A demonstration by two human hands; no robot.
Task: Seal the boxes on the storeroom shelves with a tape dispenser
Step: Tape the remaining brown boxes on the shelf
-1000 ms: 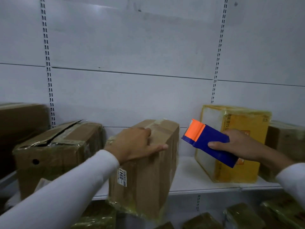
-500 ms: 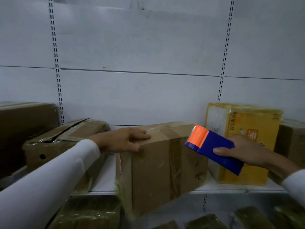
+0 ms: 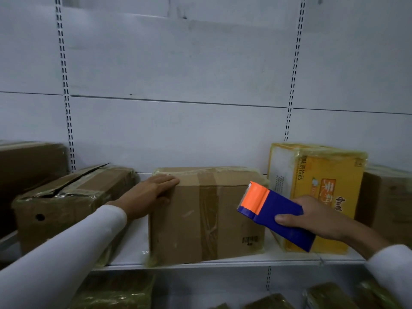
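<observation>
Grey-white wall panels [image 3: 200, 63] rise behind the shelf, crossed by two vertical slotted uprights [image 3: 64, 85]. Below the shelf edge sit dim, plastic-wrapped bundles [image 3: 116, 291], too dark to identify.

five cardboard boxes [image 3: 207, 215] on the shelf [image 3: 200, 265], one tape dispenser [image 3: 276, 215]

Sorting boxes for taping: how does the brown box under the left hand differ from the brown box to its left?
The middle brown box has closed flaps with tape down its front; the left brown box has a flap gaping open. The left hand rests on the middle one; nothing touches the left. Both are cardboard on the same shelf.
</observation>
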